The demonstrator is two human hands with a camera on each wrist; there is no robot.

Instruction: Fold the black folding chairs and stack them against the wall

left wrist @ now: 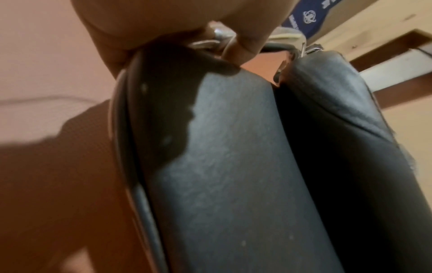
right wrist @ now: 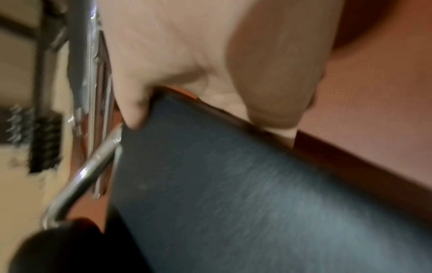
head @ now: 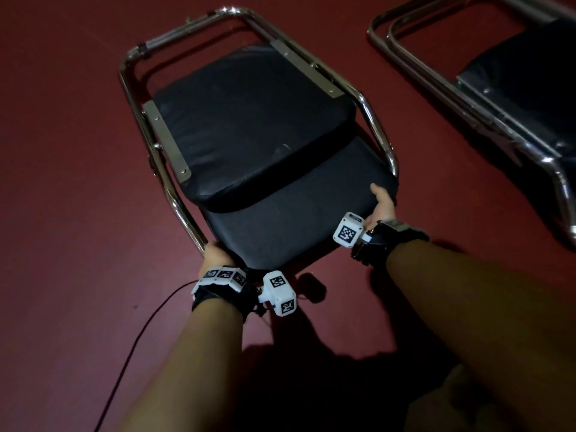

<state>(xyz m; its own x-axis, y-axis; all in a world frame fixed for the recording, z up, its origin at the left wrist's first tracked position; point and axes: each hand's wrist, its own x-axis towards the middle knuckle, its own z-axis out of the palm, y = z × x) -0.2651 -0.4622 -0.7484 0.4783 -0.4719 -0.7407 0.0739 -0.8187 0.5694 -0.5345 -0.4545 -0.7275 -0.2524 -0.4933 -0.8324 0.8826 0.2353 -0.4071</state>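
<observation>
A folded black chair (head: 249,132) with a chrome tube frame (head: 137,98) hangs in front of me over the red floor, its seat cushion lying flat on the backrest pad (head: 280,226). My left hand (head: 215,255) grips the near left corner, fingers curled round the chrome tube (left wrist: 219,39) beside the backrest pad (left wrist: 233,166). My right hand (head: 381,204) grips the near right corner, thumb on top of the pad, fingers under it. In the right wrist view the thumb (right wrist: 275,77) and fingers pinch the pad's edge (right wrist: 233,184). A second folded black chair (head: 511,88) lies at right.
The red floor (head: 62,182) spreads to the left and behind the chair. A thin black cable (head: 137,335) runs across the floor near my left forearm. In the left wrist view a cream wall with a dark brown trim (left wrist: 397,48) shows beyond the chair.
</observation>
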